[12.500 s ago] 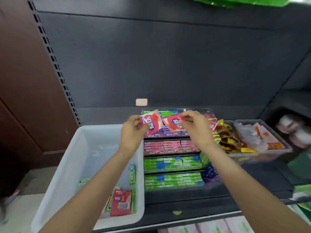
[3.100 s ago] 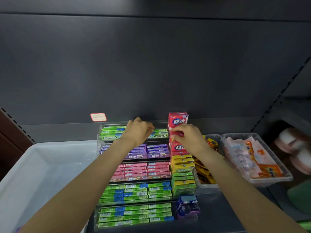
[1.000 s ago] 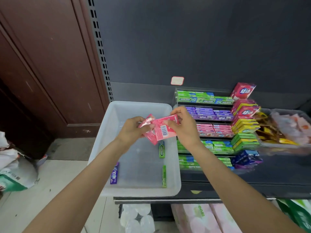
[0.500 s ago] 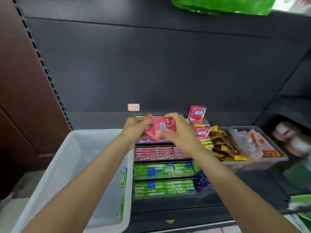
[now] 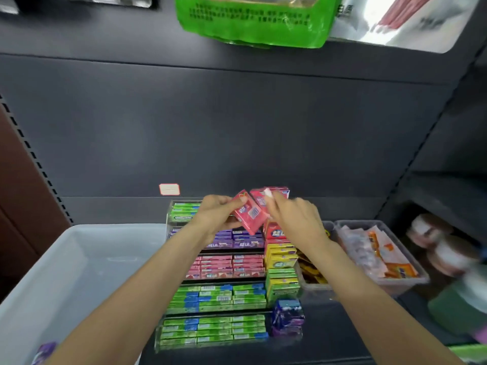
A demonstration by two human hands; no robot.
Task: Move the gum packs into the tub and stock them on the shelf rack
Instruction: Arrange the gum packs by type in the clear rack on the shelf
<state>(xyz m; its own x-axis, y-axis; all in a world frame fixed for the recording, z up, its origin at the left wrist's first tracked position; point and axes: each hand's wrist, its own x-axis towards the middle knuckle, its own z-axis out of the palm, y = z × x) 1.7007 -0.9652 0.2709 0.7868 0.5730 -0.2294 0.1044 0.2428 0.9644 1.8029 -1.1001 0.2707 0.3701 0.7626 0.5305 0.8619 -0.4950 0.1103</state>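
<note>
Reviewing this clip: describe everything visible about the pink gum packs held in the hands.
The pink gum packs are flat, glossy, paper-like packets, pink-red with a white barcode panel facing the camera. At least two overlap, fanned and tilted, held in the air above the acrylic rack's upper tiers. The left hand grips their left edge; the right hand pinches the top right corner. Motion blur hides the print.

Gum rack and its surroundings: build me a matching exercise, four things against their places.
Things:
1. red gum packs
2. white tub
3. purple gum row
4. clear bin of sachets

Places:
A. right of the rack
B. held in both hands above the rack
C. left of the rack
D. second tier from the top of the rack

Pairs: 1-B, 2-C, 3-D, 4-A
</note>
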